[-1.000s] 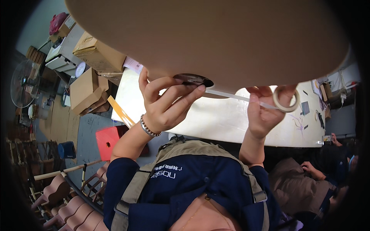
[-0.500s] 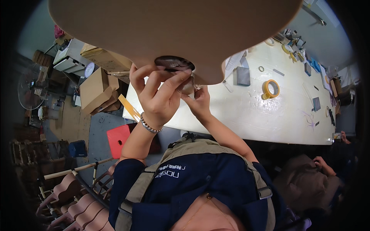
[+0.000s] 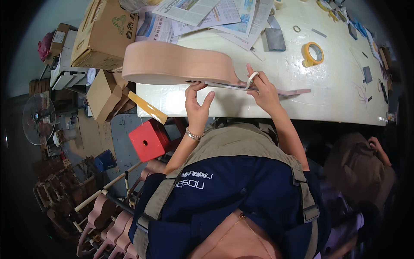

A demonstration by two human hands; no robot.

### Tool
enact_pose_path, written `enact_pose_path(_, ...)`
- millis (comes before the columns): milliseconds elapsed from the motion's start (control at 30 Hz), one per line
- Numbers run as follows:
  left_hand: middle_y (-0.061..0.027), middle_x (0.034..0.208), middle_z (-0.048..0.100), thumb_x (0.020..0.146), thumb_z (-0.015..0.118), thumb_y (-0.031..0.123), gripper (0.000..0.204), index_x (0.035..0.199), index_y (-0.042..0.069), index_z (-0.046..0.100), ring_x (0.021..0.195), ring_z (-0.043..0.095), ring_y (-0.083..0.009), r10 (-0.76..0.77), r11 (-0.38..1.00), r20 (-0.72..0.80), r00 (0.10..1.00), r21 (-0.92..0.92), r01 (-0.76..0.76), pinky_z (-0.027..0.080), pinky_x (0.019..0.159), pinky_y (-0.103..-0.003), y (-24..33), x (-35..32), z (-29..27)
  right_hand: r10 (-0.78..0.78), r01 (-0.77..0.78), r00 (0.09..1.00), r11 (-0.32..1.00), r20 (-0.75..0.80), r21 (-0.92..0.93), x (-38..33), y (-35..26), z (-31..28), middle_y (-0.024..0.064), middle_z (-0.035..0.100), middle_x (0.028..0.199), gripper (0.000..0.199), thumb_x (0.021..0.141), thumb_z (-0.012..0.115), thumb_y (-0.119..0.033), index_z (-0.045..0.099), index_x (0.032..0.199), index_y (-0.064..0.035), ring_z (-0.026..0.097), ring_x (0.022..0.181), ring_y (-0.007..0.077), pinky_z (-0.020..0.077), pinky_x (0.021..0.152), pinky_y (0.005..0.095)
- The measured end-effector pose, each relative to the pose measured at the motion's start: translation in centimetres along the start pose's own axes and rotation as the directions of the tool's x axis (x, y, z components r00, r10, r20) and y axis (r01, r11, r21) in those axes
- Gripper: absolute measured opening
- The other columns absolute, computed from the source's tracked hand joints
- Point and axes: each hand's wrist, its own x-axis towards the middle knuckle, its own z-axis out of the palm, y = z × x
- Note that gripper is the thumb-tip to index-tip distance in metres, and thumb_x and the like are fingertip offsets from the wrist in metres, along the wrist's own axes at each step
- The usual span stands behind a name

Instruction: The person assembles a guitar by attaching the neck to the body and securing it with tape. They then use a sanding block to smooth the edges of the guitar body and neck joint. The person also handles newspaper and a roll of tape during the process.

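Note:
An unfinished pinkish wooden ukulele (image 3: 177, 62) is tipped on its side over the white table, its soundboard toward me and its neck pointing right. My left hand (image 3: 197, 108) has its fingertips hooked at the edge of the sound hole, with the thumb standing apart. My right hand (image 3: 265, 93) is by the neck, where it meets the body. A narrow roll of white tape (image 3: 252, 78) is held in its fingers, the index finger raised. The fingers behind the neck are partly hidden.
Newspapers (image 3: 211, 19), a grey block (image 3: 274, 39) and a yellow tape roll (image 3: 312, 54) lie on the table (image 3: 336, 95). Cardboard boxes (image 3: 103, 36) and a red stool (image 3: 148, 140) are at left. More ukulele bodies (image 3: 116, 231) hang lower left. Another person's hand (image 3: 377, 149) shows at right.
The ukulele has gone from close before me, its body filling the top, down to the table on its side. My right hand has moved right to the neck and now holds white tape.

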Motion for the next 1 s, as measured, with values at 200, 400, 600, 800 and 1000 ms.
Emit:
enact_pose_path(200, -0.0121, 0.114, 0.058, 0.083, 0.07, 0.009, 0.03, 0.108, -0.001, 0.059, 0.116, 0.05, -0.0219, -0.214, 0.969, 0.069, 0.974, -0.106, 0.221, 0.038, 0.1, -0.034, -5.3, -1.9, 0.2, 0.036, -0.019, 0.996, 0.981, 0.086, -0.193, 0.1, 3.3, 0.3, 0.0086, 0.051, 0.115, 0.097, 0.064, 0.072, 0.012, 0.031, 0.147, -0.0172, 0.062, 0.09, 0.0259, 0.0519, 0.072, 0.038)
enact_pose_path(400, -0.0114, 0.114, 0.06, 0.082, 0.07, 0.009, 0.027, 0.107, 0.0, 0.065, 0.114, 0.051, -0.0236, -0.176, 0.982, 0.093, 0.98, -0.056, 0.181, 0.038, 0.1, -0.035, -5.1, -1.5, 0.9, -0.212, 0.22, 0.949, 0.975, -0.234, 0.01, -0.5, 1.0, 1.2, 0.0204, 0.038, 0.136, 0.103, 0.065, 0.084, -0.03, 0.028, 0.148, -0.0085, 0.058, 0.108, 0.037, 0.0483, 0.089, 0.0432)
enact_pose_path(600, -0.0115, 0.114, 0.06, 0.081, 0.071, 0.01, 0.028, 0.107, 0.002, 0.066, 0.115, 0.051, -0.024, -0.18, 0.982, 0.101, 0.979, -0.039, 0.184, 0.038, 0.101, -0.034, -5.5, -1.4, 0.4, -0.07, 0.24, 0.815, 0.945, -0.575, 0.224, -2.4, -3.2, 3.8, 0.0199, 0.043, 0.13, 0.064, 0.082, 0.072, -0.012, 0.044, 0.138, 0.0011, 0.058, 0.112, 0.0354, 0.0446, 0.096, 0.0438)
enact_pose_path(800, -0.0108, 0.112, 0.062, 0.082, 0.07, 0.009, 0.027, 0.108, 0.002, 0.066, 0.115, 0.051, -0.0238, -0.161, 0.985, 0.1, 0.982, -0.044, 0.166, 0.038, 0.101, -0.035, -5.1, -1.5, 0.4, 0.102, -0.078, 0.788, 0.995, -0.607, 0.066, -3.0, -0.2, 4.2, 0.0095, 0.057, 0.114, 0.053, 0.083, 0.064, 0.002, 0.051, 0.133, -0.0012, 0.058, 0.108, 0.02, 0.0246, 0.11, 0.0428)
enact_pose_path(1000, -0.0093, 0.095, 0.068, 0.083, 0.069, 0.008, 0.022, 0.104, 0.003, 0.066, 0.092, 0.061, -0.0206, 0.084, 0.961, 0.212, 0.974, 0.241, -0.135, 0.048, 0.083, -0.031, -4.3, -0.1, -1.3, 0.086, -0.164, 0.808, 0.983, -0.583, -0.082, -3.3, 2.6, 5.2, 0.0069, 0.059, 0.108, 0.053, 0.084, 0.067, -0.004, 0.052, 0.135, -0.0061, 0.059, 0.104, 0.0177, 0.0145, 0.115, 0.044)
